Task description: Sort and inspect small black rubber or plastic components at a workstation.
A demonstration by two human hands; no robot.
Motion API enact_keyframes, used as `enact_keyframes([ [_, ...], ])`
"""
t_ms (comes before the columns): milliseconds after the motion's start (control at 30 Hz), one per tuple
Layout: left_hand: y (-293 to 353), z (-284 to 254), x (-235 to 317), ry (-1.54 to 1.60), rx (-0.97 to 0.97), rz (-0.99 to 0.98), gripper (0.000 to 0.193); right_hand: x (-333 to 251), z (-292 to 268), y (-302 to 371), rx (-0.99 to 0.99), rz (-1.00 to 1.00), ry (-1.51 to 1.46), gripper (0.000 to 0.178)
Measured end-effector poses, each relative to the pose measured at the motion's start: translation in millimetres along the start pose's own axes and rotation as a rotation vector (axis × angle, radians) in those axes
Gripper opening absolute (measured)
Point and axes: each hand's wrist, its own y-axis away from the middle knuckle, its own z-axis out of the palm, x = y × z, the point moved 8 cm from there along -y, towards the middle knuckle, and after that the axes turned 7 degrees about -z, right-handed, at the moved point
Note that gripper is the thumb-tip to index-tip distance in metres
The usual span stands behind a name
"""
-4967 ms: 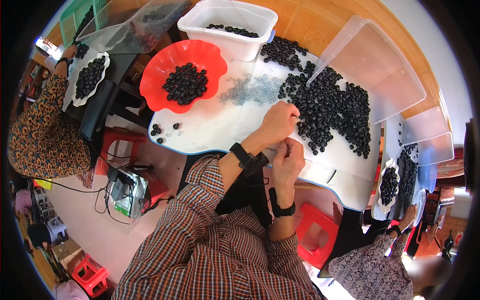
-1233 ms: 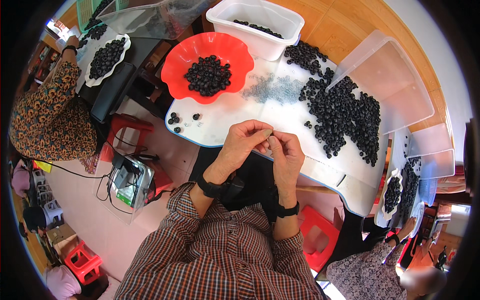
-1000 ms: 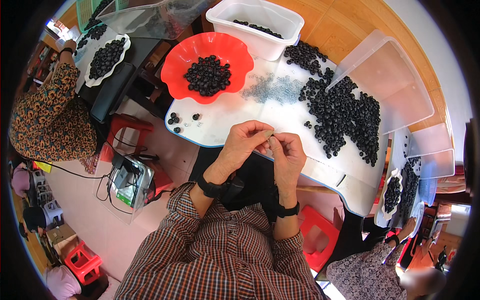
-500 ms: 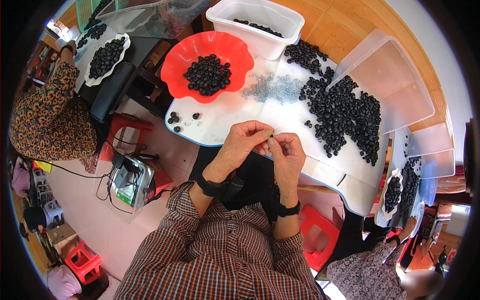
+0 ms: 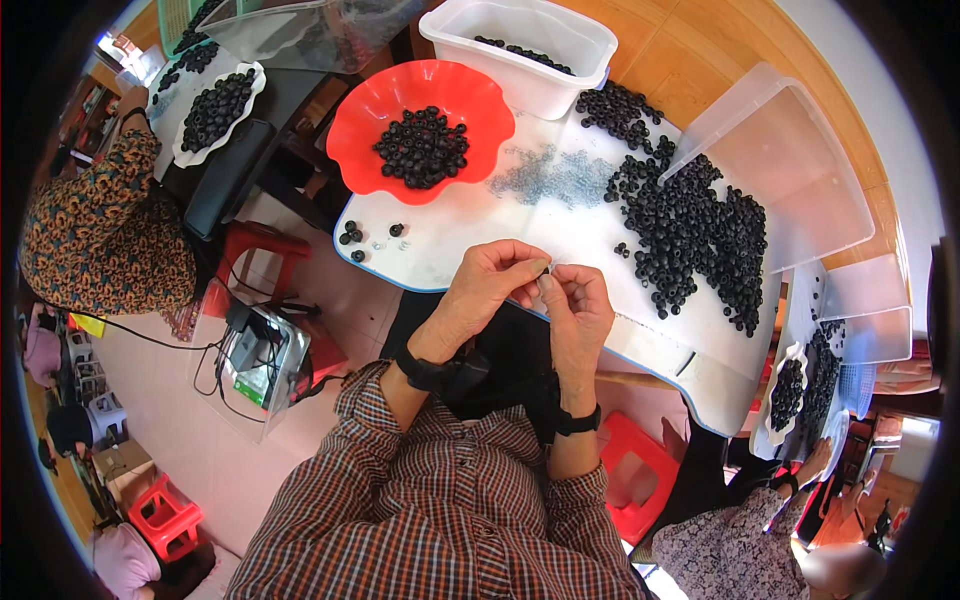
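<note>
Black bead-like pieces lie heaped on the white table, beyond the right hand. Its thumb and fingers press together, as do those of the left hand, tips nearly meeting above the table's near edge; anything pinched there is too small to tell. More pieces fill a scalloped red bowl.

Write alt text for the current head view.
Left hand and right hand, fingertips close together, at the near edge of a white table; anything pinched is too small to tell. Beyond: a red bowl of black pieces and a loose black pile.
</note>
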Motion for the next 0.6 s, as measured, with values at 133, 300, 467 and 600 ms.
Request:
enact_keyframes([
  [133,-0.7,-1.0,-0.8,0.007,0.002,0.011,0.018,1.3,2.5,0.5,-0.005,0.025,-0.013,0.012],
  [300,-1.4,-1.9,-2.5,-0.003,0.009,0.011,0.018,3.7,1.6,0.6,-0.013,0.011,0.008,0.011],
  [467,-0.9,-2.8,-3.1,0.000,0.014,0.012,0.018,5.2,2.5,1.7,-0.019,0.022,-0.005,0.011],
  [600,0.0,-2.2,-3.0,0.006,0.014,0.009,0.017,4.8,2.7,2.8,-0.019,0.039,-0.021,0.010],
])
